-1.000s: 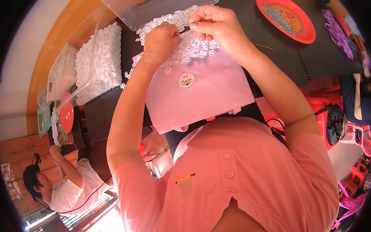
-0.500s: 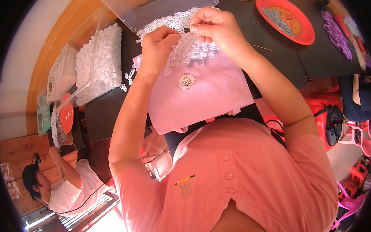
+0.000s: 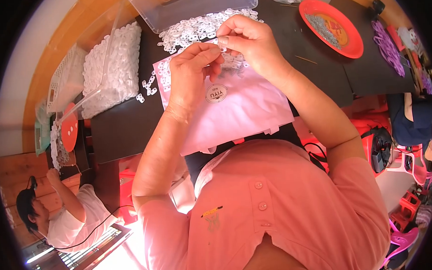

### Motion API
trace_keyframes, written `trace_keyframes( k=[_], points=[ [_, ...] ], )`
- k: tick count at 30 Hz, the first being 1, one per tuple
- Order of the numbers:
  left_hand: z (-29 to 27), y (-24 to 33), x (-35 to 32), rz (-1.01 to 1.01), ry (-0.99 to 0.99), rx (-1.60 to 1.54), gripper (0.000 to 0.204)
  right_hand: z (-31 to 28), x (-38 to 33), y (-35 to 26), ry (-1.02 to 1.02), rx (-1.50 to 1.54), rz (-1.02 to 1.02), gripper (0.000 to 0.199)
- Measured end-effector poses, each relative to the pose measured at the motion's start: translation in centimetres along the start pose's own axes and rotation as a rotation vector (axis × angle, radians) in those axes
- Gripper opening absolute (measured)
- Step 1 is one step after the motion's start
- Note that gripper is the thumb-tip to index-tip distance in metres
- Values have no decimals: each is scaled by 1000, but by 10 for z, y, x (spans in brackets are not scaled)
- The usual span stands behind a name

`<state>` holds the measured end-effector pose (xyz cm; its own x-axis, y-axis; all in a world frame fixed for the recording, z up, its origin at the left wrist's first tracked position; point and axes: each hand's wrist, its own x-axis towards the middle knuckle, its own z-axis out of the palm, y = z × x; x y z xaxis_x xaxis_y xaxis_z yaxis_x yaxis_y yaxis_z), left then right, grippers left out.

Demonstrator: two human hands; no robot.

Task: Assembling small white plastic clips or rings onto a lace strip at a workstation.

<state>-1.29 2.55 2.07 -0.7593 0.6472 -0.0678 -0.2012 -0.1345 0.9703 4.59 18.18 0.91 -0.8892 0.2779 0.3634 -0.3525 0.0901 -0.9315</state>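
My left hand (image 3: 194,69) and my right hand (image 3: 251,41) meet over a pink fabric bag (image 3: 239,115) spread at the table's front edge. Thumb and fingers of each hand are pinched together, fingertips almost touching. What lies between them is too small and too hidden to make out. Just beyond the hands spreads a pile of small white plastic pieces with holes (image 3: 186,33), some of it on the bag's far part. A few loose ones (image 3: 149,85) lie left of the bag.
A clear plastic bin (image 3: 197,12) stands behind the pile. At left sits a clear box (image 3: 111,67) full of white pieces. A red plate (image 3: 353,39) holds small silvery parts; a thin stick (image 3: 306,59) and purple cord (image 3: 386,50) lie nearby. Another person (image 3: 61,207) works at far left.
My left hand has moved right and slightly nearer me, its fingers now beside the right hand's fingertips. The right hand has shifted slightly left. The whole view has tilted a little.
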Motion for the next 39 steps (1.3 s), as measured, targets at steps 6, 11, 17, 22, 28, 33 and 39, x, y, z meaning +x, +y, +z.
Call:
trace_keyframes(
  k=[6,11,17,22,28,33,39],
  points=[
    [-6,-14,1,39,-47,-206,12,0,0,-3,-18,117,88,4],
    [-10,-20,3,-1,-92,-293,11,8,-6,-6,-19,112,43,8],
    [-9,-24,6,19,-39,-305,12,15,-9,2,40,20,-49,6],
    [-8,-24,3,87,-15,-231,11,18,-10,5,52,47,-83,5],
    [-6,-16,-3,232,125,-134,8,18,-13,-7,27,140,113,6],
    [0,-21,-5,555,201,200,10,9,-10,-13,-61,123,238,9],
    [-5,-24,-1,847,181,480,11,10,-8,-12,-30,217,233,6]
  ],
)
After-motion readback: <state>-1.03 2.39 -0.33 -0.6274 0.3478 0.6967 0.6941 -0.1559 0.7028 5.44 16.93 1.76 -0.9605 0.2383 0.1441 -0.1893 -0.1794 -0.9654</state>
